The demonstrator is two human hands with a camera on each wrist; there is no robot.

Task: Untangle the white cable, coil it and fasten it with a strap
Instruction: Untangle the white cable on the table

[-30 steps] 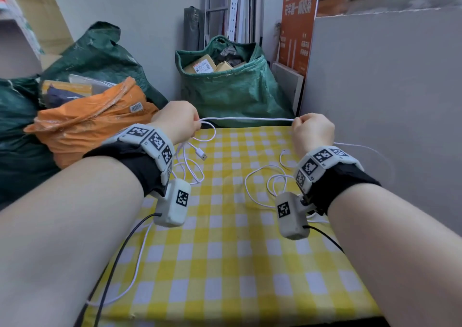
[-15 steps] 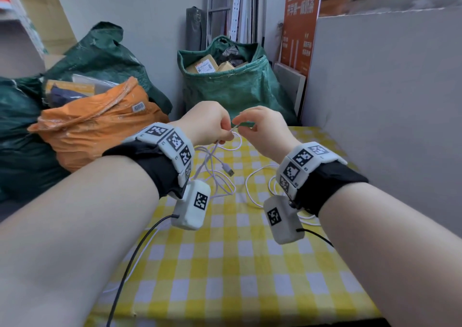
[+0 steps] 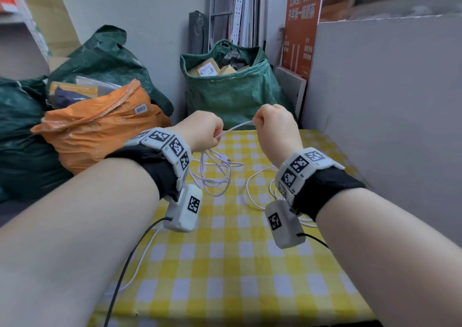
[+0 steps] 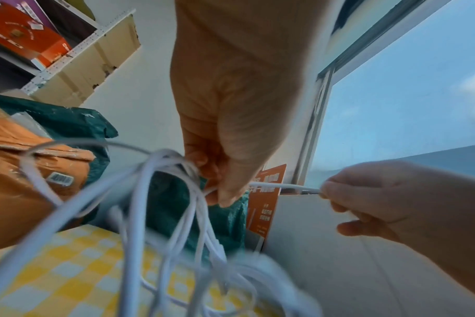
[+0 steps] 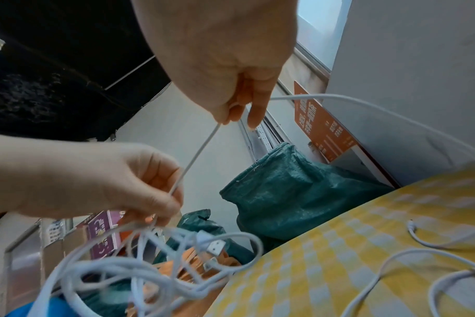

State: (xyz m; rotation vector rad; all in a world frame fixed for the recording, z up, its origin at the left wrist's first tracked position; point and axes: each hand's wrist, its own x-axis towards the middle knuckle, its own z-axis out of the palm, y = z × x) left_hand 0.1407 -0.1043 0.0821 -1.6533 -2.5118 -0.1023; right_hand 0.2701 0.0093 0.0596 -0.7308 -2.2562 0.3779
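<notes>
A thin white cable (image 3: 235, 127) runs taut between my two hands above the far end of the yellow checked table (image 3: 225, 264). My left hand (image 3: 203, 130) grips several hanging loops of the cable (image 4: 160, 206), and a USB plug (image 5: 214, 246) dangles among them. My right hand (image 3: 272, 124) pinches the cable (image 5: 201, 150) a short way to the right of the left hand. More of the cable lies in loose curves (image 3: 252, 191) on the table under my right wrist, with a small plug end (image 5: 411, 225) on the cloth. No strap is visible.
A green sack of parcels (image 3: 232, 86) stands beyond the table's far edge. An orange bag (image 3: 97, 124) and dark green bags (image 3: 22, 136) crowd the left side. A grey board (image 3: 387, 101) walls off the right, with an orange sign (image 3: 302, 26) behind it.
One second ago the hands were wide apart with cable stretched between them; they met half a second ago. Now the right hand has drawn away to the right again along the cable.
</notes>
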